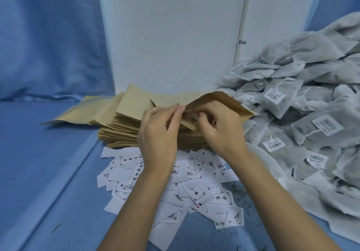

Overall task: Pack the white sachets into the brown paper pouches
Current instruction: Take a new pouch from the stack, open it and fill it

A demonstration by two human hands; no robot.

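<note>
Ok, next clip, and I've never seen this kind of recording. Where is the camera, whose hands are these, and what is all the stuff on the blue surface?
There is no machine here. A person works with bare hands, and the single picture comes from a wide-angle camera worn on their head, looking forward and down. The left hand and right hand both pinch the mouth of one brown paper pouch, apparently pulling it open, above a stack of pouches. To the right lies a heap of white sachets with strings and barcode tags. Nearer the person, printed paper slips lie scattered on the blue cloth. Neither hand holds a sachet.
</note>
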